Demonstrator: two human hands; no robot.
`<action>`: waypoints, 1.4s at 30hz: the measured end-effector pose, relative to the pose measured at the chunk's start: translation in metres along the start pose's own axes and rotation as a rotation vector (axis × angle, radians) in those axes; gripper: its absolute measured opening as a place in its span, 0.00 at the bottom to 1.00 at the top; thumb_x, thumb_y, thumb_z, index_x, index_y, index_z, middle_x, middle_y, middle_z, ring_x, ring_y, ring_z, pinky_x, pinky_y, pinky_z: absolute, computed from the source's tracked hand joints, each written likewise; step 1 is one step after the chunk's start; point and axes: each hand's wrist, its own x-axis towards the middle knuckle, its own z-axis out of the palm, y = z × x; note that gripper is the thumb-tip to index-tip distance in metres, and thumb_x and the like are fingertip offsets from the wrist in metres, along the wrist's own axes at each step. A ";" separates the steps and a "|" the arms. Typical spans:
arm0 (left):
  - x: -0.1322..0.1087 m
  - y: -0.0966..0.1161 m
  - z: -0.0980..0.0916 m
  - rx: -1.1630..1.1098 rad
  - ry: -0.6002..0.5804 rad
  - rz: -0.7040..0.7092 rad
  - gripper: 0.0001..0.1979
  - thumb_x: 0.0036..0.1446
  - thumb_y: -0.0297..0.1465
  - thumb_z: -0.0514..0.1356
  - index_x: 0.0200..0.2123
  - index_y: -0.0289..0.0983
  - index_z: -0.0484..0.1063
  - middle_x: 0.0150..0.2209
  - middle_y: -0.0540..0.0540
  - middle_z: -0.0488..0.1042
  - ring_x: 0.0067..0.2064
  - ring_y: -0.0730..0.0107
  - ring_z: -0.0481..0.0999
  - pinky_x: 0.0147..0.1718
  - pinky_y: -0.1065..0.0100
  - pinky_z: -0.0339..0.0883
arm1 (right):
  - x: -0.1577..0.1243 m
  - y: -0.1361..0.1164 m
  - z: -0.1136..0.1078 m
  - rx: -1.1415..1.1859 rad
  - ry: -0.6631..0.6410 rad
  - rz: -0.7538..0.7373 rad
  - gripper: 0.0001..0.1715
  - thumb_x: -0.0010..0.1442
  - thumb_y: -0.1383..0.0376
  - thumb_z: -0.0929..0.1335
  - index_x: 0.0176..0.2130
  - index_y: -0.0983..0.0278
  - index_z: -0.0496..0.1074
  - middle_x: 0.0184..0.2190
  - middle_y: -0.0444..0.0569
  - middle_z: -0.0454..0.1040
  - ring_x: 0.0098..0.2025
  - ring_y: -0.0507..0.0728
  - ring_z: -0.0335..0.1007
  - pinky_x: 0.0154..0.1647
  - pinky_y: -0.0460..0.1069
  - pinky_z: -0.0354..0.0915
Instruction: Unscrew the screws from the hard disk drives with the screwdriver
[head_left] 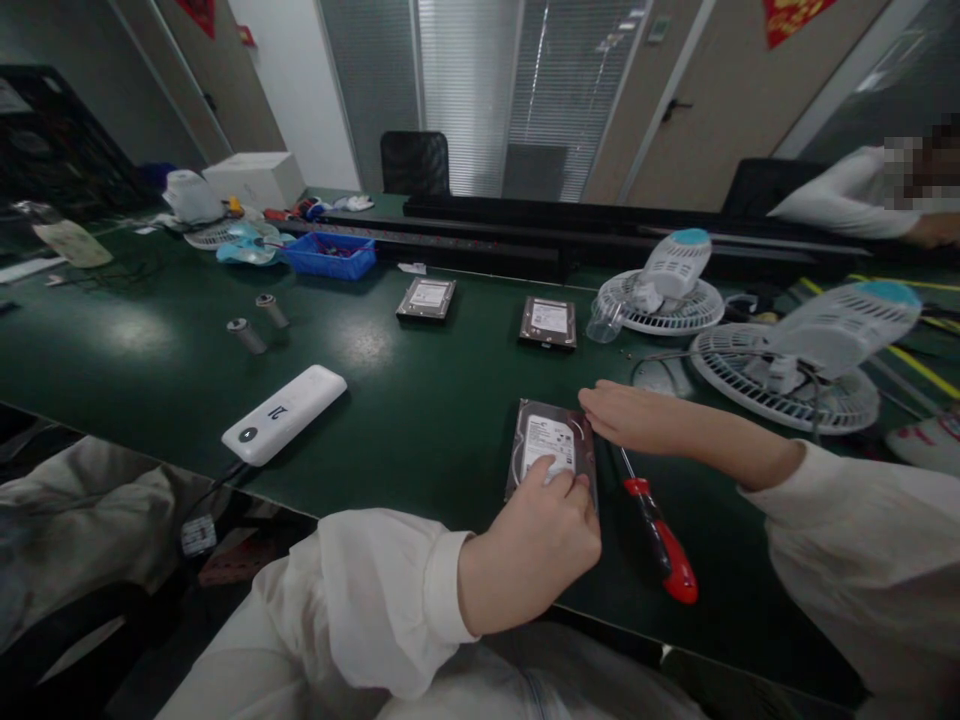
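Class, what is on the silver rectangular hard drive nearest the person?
A white printed label and the bare left hand, right hand at one corner; what the hands cover is hidden.

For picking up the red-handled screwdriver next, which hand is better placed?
Probably the right hand: the screwdriver lies right of the hard drive, its shaft pointing toward that hand, while the left hand is over the drive.

Holds left hand (540, 530) at five o'clock with bent fingers (543, 474), back upward. Angles left forearm (491, 590) toward two o'clock. Extends right hand (622, 413) between three and four o'clock, pointing close-set fingers toward nine o'clock.
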 end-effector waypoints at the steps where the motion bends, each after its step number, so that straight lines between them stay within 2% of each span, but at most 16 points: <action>1: 0.000 0.000 0.000 -0.001 0.002 -0.001 0.12 0.76 0.27 0.60 0.52 0.32 0.84 0.58 0.36 0.85 0.55 0.56 0.82 0.61 0.50 0.69 | 0.000 0.001 0.001 -0.002 -0.003 -0.003 0.16 0.69 0.73 0.61 0.32 0.65 0.72 0.32 0.57 0.76 0.34 0.60 0.68 0.38 0.53 0.62; 7: 0.000 0.001 0.002 -0.001 0.024 -0.012 0.12 0.76 0.27 0.60 0.52 0.32 0.84 0.57 0.37 0.85 0.54 0.56 0.82 0.61 0.51 0.70 | -0.001 0.003 -0.004 0.021 -0.033 0.068 0.11 0.70 0.68 0.62 0.36 0.64 0.71 0.32 0.53 0.75 0.34 0.59 0.72 0.36 0.51 0.64; 11: -0.001 0.001 0.002 0.009 0.041 -0.015 0.12 0.76 0.27 0.60 0.53 0.32 0.84 0.57 0.37 0.85 0.55 0.56 0.83 0.61 0.51 0.70 | -0.007 0.014 -0.009 0.004 -0.040 0.162 0.11 0.71 0.68 0.60 0.38 0.64 0.70 0.32 0.53 0.75 0.34 0.59 0.73 0.38 0.51 0.65; 15: -0.004 -0.001 0.002 0.014 0.059 -0.010 0.13 0.77 0.26 0.59 0.55 0.33 0.84 0.58 0.37 0.85 0.56 0.56 0.83 0.62 0.51 0.71 | -0.015 0.033 -0.004 -0.033 -0.068 0.264 0.11 0.69 0.69 0.61 0.37 0.64 0.71 0.32 0.55 0.76 0.35 0.60 0.74 0.40 0.52 0.66; 18: -0.010 -0.001 0.002 0.005 0.083 -0.015 0.15 0.78 0.25 0.56 0.56 0.32 0.83 0.61 0.37 0.84 0.59 0.57 0.82 0.63 0.51 0.70 | -0.020 0.040 0.004 -0.048 -0.112 0.325 0.11 0.72 0.70 0.63 0.40 0.67 0.74 0.35 0.54 0.79 0.40 0.59 0.78 0.44 0.52 0.71; 20: -0.015 0.000 0.002 -0.041 0.110 -0.025 0.15 0.78 0.26 0.56 0.58 0.32 0.81 0.62 0.37 0.83 0.61 0.57 0.81 0.64 0.51 0.69 | -0.022 0.041 0.008 -0.057 -0.146 0.366 0.10 0.75 0.65 0.66 0.44 0.68 0.76 0.38 0.51 0.80 0.42 0.57 0.79 0.48 0.53 0.74; 24: -0.026 0.002 -0.007 -0.240 0.194 -0.078 0.15 0.77 0.29 0.59 0.61 0.31 0.77 0.63 0.38 0.82 0.63 0.56 0.79 0.65 0.51 0.68 | -0.023 0.036 0.009 -0.066 -0.198 0.435 0.16 0.74 0.56 0.72 0.51 0.66 0.77 0.46 0.48 0.81 0.46 0.55 0.80 0.51 0.56 0.79; 27: -0.032 0.000 -0.023 -0.434 0.278 -0.119 0.12 0.76 0.29 0.61 0.59 0.34 0.76 0.58 0.41 0.83 0.59 0.58 0.80 0.60 0.54 0.71 | -0.025 0.029 0.002 -0.072 -0.207 0.467 0.11 0.76 0.63 0.68 0.50 0.69 0.77 0.45 0.52 0.81 0.45 0.56 0.80 0.51 0.54 0.77; 31: -0.039 -0.007 -0.043 -0.595 0.408 -0.222 0.09 0.74 0.27 0.61 0.54 0.36 0.77 0.48 0.44 0.84 0.49 0.59 0.80 0.48 0.58 0.73 | -0.028 0.015 -0.013 -0.069 -0.202 0.493 0.17 0.75 0.73 0.61 0.49 0.73 0.78 0.46 0.64 0.83 0.46 0.61 0.82 0.47 0.52 0.73; 37: -0.051 -0.012 -0.043 -0.659 0.500 -0.251 0.05 0.72 0.24 0.62 0.43 0.36 0.78 0.37 0.45 0.81 0.37 0.64 0.76 0.39 0.62 0.69 | -0.046 -0.018 -0.044 -0.049 -0.178 0.525 0.22 0.77 0.69 0.56 0.44 0.71 0.77 0.48 0.68 0.83 0.54 0.68 0.83 0.52 0.57 0.71; 40: -0.058 -0.012 -0.038 -0.682 0.537 -0.263 0.06 0.72 0.26 0.62 0.39 0.36 0.78 0.31 0.48 0.77 0.33 0.66 0.73 0.37 0.62 0.67 | -0.065 -0.050 -0.051 -0.017 -0.194 0.562 0.20 0.78 0.63 0.58 0.42 0.65 0.75 0.43 0.61 0.85 0.48 0.68 0.86 0.47 0.58 0.73; 42: -0.063 -0.012 -0.035 -0.694 0.567 -0.273 0.09 0.73 0.28 0.62 0.37 0.37 0.78 0.29 0.50 0.75 0.31 0.68 0.72 0.36 0.63 0.66 | -0.078 -0.076 -0.045 -0.011 -0.210 0.599 0.16 0.78 0.59 0.61 0.44 0.63 0.74 0.37 0.58 0.85 0.42 0.70 0.87 0.40 0.58 0.73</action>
